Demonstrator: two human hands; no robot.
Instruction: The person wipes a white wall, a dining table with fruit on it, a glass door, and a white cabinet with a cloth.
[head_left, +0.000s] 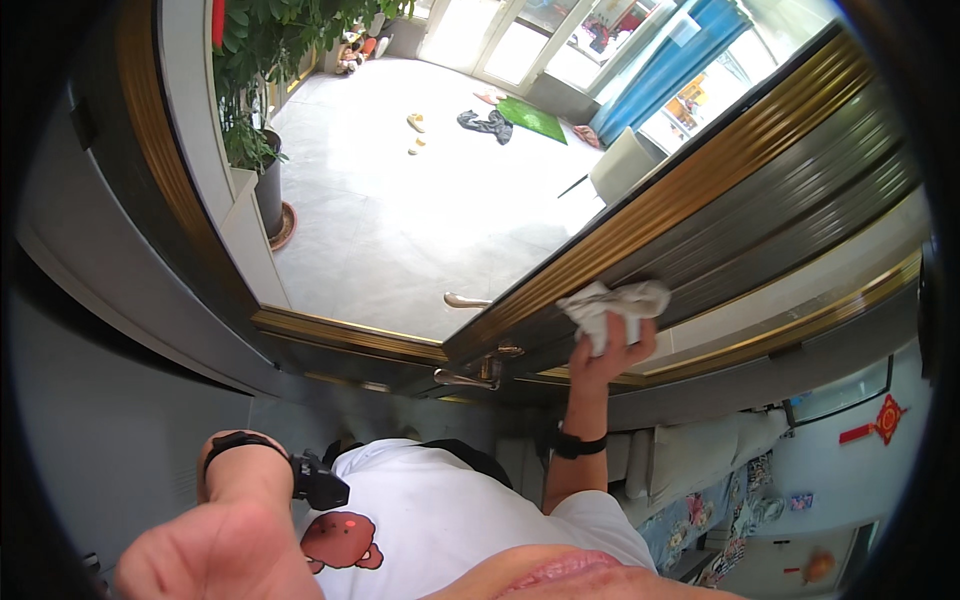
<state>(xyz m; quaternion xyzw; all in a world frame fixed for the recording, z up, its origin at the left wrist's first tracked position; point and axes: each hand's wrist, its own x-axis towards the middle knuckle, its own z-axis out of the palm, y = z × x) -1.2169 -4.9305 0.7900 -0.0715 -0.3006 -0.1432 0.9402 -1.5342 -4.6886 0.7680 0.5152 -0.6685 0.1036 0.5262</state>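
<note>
My right hand (611, 356) holds a crumpled whitish cloth (619, 304) against the dark, ribbed door panel (720, 255), beside its gold-coloured trim (660, 187). A metal lever handle (466, 377) sits on the door a little to the left of that hand, and another lever handle (465, 301) shows at the far side of the door edge. My left hand (217, 551) is near the camera at the lower left, palm showing and away from the door; its fingers are cut off by the picture's edge. A black strap with a device is on the left wrist.
Beyond the doorway are a potted plant (271, 187), yellow slippers (416, 124), a dark cloth (487, 126), a green mat (531, 118) and a pale chair (626, 166). Behind the door at the right stands a sofa (697, 457). A gold-edged frame (345, 328) runs along the opening.
</note>
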